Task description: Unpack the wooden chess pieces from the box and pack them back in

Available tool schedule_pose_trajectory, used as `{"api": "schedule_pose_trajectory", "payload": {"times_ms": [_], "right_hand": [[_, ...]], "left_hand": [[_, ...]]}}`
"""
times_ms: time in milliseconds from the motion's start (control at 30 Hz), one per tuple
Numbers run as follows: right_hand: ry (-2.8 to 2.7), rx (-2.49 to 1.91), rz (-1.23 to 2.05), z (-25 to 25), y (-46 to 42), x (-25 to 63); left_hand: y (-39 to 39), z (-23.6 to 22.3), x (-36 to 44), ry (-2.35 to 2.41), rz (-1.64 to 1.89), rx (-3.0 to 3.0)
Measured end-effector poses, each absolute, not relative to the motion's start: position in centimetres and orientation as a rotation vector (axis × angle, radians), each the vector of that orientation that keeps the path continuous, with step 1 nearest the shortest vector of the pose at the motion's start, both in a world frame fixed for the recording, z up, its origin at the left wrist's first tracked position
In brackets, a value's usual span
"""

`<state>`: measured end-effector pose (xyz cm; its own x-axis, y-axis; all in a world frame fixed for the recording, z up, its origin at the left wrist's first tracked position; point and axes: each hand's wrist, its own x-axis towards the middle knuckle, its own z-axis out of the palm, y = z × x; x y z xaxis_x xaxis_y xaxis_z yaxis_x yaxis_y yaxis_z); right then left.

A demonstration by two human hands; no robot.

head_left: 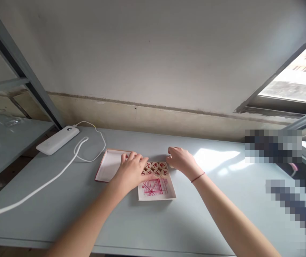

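A shallow white box (pixel 169 195) lies on the grey table (pixel 169 228). It holds several round wooden chess pieces (pixel 155 168) with red characters at its far end and a folded paper with red grid lines (pixel 155 187) nearer me. My left hand (pixel 130 172) rests palm down over the box's left side, fingers stretched out and touching the pieces. My right hand (pixel 181 161) sits at the box's far right corner with fingers curled; what they hold, if anything, is hidden. The box lid (pixel 108 165), pink-edged, lies just left, partly under my left hand.
A white power bank (pixel 58 140) lies at the table's far left, with a white cable (pixel 61 170) looping across the left half of the table. A metal shelf frame (pixel 21 67) stands at left. A wall runs behind and a window (pixel 300 78) is at right.
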<state>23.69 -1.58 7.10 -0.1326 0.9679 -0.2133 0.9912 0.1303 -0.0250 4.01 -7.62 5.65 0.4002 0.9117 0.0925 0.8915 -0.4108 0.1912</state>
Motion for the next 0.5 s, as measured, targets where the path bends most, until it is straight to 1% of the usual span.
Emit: {"api": "schedule_pose_trajectory", "payload": {"times_ms": [133,233,400,500], "right_hand": [[2.197,1.991,-0.217,6.4,-1.0,23.6],[2.251,2.009,-0.267,6.7,-1.2,23.7],[2.599,2.073,-0.466,7.7,-3.3,24.4],[2.793,2.102,-0.708,7.0,-4.8,25.1]], "left_hand": [[-7.6,5.6,3.8,1.635,0.313,2.557],[-7.4,5.5,3.8,1.657,0.332,2.558],[-7.0,6.7,4.6,1.579,0.475,2.535],[-8.5,9.0,5.1,1.277,0.591,2.420]]}}
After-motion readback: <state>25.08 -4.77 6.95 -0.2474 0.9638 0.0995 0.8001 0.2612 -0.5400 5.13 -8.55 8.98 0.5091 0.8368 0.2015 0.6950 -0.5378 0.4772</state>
